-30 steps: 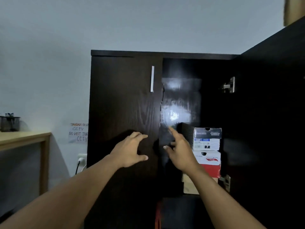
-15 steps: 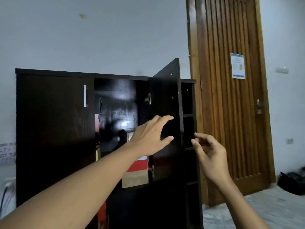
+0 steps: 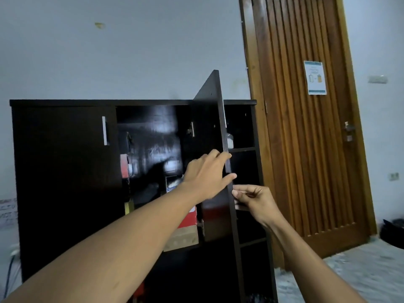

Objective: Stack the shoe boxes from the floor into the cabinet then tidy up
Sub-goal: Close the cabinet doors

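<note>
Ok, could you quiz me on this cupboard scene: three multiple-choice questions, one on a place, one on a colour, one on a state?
1. Where is the paper notice? A on the wooden door; B on a window; C on the floor.
2. What colour is the cabinet? A white; B near-black; C red.
3. How is its right door? A shut; B open; C missing.
Answers: A, it hangs on the slats; B, dark panels throughout; B, it stands ajar, left hand and right hand at its edge.

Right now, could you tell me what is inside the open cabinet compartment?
A red-and-white shoe box on a brown cardboard box, a blue-labelled box above. The left arm and open door cover parts; the rest is too dark.
</note>
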Available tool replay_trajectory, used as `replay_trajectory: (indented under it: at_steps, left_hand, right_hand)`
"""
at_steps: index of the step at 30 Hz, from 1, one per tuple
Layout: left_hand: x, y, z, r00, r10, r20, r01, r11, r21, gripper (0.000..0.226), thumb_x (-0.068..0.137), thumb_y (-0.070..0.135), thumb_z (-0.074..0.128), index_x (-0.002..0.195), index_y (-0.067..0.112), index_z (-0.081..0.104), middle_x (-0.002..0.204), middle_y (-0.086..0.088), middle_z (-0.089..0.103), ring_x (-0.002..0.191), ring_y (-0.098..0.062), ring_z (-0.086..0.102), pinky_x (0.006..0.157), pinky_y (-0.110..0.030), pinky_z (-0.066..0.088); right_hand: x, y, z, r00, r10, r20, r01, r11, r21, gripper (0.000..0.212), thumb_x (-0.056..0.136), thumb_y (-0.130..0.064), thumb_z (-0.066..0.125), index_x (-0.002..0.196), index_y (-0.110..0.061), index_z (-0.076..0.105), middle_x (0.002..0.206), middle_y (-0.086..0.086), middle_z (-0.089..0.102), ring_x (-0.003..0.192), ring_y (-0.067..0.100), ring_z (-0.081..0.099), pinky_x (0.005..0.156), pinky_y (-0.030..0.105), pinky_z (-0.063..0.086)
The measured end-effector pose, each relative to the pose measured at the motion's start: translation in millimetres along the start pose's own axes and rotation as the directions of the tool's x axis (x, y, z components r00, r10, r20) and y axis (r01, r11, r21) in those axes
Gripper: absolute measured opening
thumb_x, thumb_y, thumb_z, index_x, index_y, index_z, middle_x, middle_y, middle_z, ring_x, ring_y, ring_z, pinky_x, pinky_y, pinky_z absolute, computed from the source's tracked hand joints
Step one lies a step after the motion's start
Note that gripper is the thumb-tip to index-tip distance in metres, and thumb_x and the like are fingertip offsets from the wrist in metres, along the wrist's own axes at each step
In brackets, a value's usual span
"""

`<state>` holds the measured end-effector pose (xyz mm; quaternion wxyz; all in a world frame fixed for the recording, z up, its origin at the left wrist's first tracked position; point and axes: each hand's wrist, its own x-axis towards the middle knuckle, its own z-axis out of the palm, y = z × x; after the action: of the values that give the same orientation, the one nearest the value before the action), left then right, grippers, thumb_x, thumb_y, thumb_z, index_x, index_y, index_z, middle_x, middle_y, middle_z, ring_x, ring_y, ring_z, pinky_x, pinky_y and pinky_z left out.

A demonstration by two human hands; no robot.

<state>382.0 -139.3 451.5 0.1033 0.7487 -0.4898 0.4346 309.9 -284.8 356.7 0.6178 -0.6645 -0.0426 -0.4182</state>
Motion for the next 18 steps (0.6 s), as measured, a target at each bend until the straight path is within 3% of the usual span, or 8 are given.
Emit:
replay_trajectory:
  at_steps: [3, 7, 10, 13, 15, 18]
  left_hand:
    - [-11.4, -20.4, -2.3, 0.995, -0.068, -0.073, 0.066, 0.997, -0.032, 0.053, 0.089, 0.057, 0.062, 0.127, 0.025, 0.044, 0.121, 0.002, 0.053, 0.098, -0.021, 0.062, 0.071, -0.034, 0.047]
    - [-42.2, -71.6, -8.6, 0.978, -0.153, -0.145, 0.13, 0.979, -0.155, 0.047, 0.087, 0.051, 0.069, 0.117, 0.027, 0.041, 0.115, 0.004, 0.055, 0.091, -0.022, 0.063, 0.076, -0.04, 0.052]
    - [-72.9, -114.8, -9.9, 0.966, -0.196, -0.172, 0.168, 0.973, -0.161, 0.05, 0.089, 0.047, 0.069, 0.127, 0.028, 0.044, 0.125, 0.003, 0.059, 0.1, -0.02, 0.064, 0.083, -0.041, 0.051]
    - [-95.2, -159.4, -6.1, 0.941, -0.301, -0.152, 0.282, 0.95, -0.138, 0.062, 0.087, 0.043, 0.073, 0.138, 0.029, 0.041, 0.133, 0.003, 0.059, 0.112, -0.018, 0.063, 0.091, -0.041, 0.05]
    - [-106.2, -186.5, 1.2, 0.924, -0.381, -0.041, 0.378, 0.923, -0.065, 0.088, 0.081, 0.044, 0.078, 0.15, 0.033, 0.025, 0.149, 0.002, 0.047, 0.129, -0.02, 0.054, 0.102, -0.046, 0.046]
    - [-125.2, -215.7, 20.0, 0.888, -0.449, 0.103, 0.439, 0.892, 0.103, 0.119, 0.076, 0.047, 0.081, 0.157, 0.036, -0.005, 0.163, 0.005, 0.025, 0.144, -0.021, 0.034, 0.111, -0.047, 0.036]
  right_hand:
    - [3.4, 6.1, 27.7, 0.999, -0.019, 0.051, 0.018, 1.0, 0.02, 0.017, 0.083, -0.001, 0.073, 0.099, 0.006, 0.073, 0.074, 0.014, 0.069, 0.065, 0.018, 0.063, 0.062, 0.028, 0.057]
    - [10.9, 22.2, 82.9, 0.988, -0.075, 0.138, 0.077, 0.997, -0.011, 0.027, 0.077, -0.001, 0.08, 0.104, -0.005, 0.074, 0.081, 0.006, 0.069, 0.069, 0.016, 0.061, 0.068, 0.029, 0.057]
    - [17.4, 41.3, 123.0, 0.963, -0.1, 0.249, 0.15, 0.97, -0.192, 0.055, 0.07, -0.011, 0.088, 0.121, -0.02, 0.068, 0.107, 0.004, 0.064, 0.085, 0.009, 0.06, 0.086, 0.02, 0.053]
    - [24.1, 64.4, 161.5, 0.914, -0.101, 0.393, 0.284, 0.851, -0.441, 0.096, 0.065, -0.025, 0.092, 0.146, -0.031, 0.043, 0.139, -0.001, 0.043, 0.123, 0.0, 0.046, 0.107, 0.014, 0.037]
    - [29.7, 84.4, 186.0, 0.903, -0.015, 0.43, 0.292, 0.756, -0.586, 0.118, 0.062, -0.033, 0.093, 0.154, -0.042, 0.02, 0.158, -0.012, 0.011, 0.145, 0.011, 0.019, 0.119, 0.036, 0.029]
    - [38.1, 112.5, 211.1, 0.911, 0.105, 0.4, 0.255, 0.619, -0.743, 0.133, 0.061, -0.036, 0.092, 0.15, -0.056, -0.005, 0.156, -0.026, -0.024, 0.151, 0.023, -0.016, 0.115, 0.068, 0.02]
